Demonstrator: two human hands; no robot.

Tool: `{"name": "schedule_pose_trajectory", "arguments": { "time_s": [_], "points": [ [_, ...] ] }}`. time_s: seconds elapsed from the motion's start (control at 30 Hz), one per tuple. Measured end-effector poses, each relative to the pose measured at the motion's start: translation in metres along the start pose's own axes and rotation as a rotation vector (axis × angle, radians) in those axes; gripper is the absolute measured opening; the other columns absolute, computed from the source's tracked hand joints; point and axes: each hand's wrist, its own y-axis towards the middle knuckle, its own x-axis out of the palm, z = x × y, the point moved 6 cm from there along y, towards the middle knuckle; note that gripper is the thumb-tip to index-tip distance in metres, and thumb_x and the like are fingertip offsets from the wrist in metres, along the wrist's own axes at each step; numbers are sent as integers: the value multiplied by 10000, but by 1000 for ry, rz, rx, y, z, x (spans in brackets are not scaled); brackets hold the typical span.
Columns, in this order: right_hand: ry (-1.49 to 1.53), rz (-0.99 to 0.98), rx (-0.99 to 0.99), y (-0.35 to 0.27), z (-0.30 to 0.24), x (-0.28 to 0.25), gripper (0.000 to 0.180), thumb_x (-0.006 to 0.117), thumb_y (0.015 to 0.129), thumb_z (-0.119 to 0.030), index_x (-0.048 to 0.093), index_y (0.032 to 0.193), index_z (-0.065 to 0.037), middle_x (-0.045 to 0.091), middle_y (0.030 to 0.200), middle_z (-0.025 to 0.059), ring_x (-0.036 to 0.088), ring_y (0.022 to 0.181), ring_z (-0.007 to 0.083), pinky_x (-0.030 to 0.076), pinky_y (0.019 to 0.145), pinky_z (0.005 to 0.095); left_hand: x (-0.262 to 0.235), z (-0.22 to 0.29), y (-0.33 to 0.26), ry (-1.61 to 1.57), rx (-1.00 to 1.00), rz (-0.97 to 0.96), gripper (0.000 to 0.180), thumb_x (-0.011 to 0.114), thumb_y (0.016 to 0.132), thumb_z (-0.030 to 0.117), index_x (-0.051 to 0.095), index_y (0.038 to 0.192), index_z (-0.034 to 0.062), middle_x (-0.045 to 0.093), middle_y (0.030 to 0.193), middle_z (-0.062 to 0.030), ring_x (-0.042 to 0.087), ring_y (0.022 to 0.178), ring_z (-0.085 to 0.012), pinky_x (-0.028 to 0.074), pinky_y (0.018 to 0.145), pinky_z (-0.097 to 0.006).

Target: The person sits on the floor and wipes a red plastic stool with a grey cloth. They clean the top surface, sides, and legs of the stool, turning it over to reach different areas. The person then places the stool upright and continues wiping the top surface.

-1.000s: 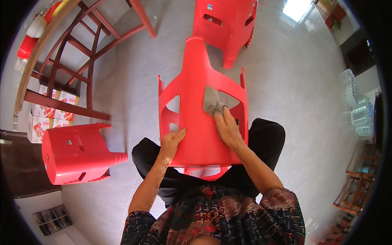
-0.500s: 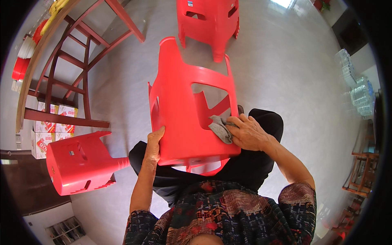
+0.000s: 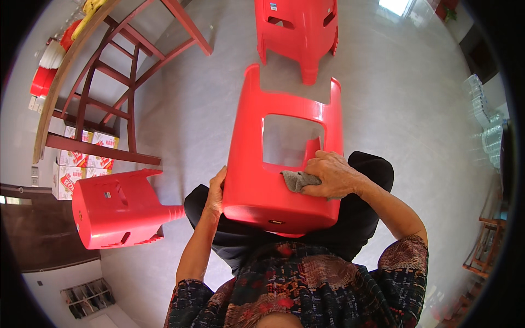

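Note:
A red plastic stool lies tipped across my lap, its legs pointing away from me and its seat end toward my body. My left hand grips the stool's left edge near the seat, fingers partly hidden behind it. A grey cloth is pressed against the stool's side panel, below the square opening. Holding that cloth is my right hand, with its fingers bent over it at the right of the panel.
Another red stool lies on its side at left, and a third is beyond my lap. A dark red wooden frame supports a table at upper left, with printed cartons beneath. Wrapped clear bottles are at far right.
The stool on my lap has turned so the panel with the square opening faces me more. My right hand and the cloth have shifted onto that panel, and the whole view has swung slightly.

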Motion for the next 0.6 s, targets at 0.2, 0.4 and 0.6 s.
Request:
{"name": "schedule_pose_trajectory", "arguments": {
  "time_s": [0.2,0.4,0.6],
  "points": [
    [-54,12,23,-2,3,6,366,679,706,-394,647,751,-32,584,760,84,534,890,275,411,773,423,1,-16,5,18,-6,-5,329,526,958,392,604,988,73,534,752,55,488,699,-48,431,629,-224],
    [-106,123,28,0,1,13,346,686,671,-386,621,654,-47,581,738,65,528,835,258,393,712,418,18,33,-20,749,688,252,319,673,856,161,532,1115,41,573,1023,-40,533,968,-147,443,855,-303],
    [-169,192,23,3,-6,20,320,705,641,-380,623,648,-72,580,729,43,519,775,239,369,656,415,138,41,-32,1490,803,-424,343,663,836,273,596,1094,56,612,958,-119,566,1016,-241,311,1030,-395]
  ]
}}
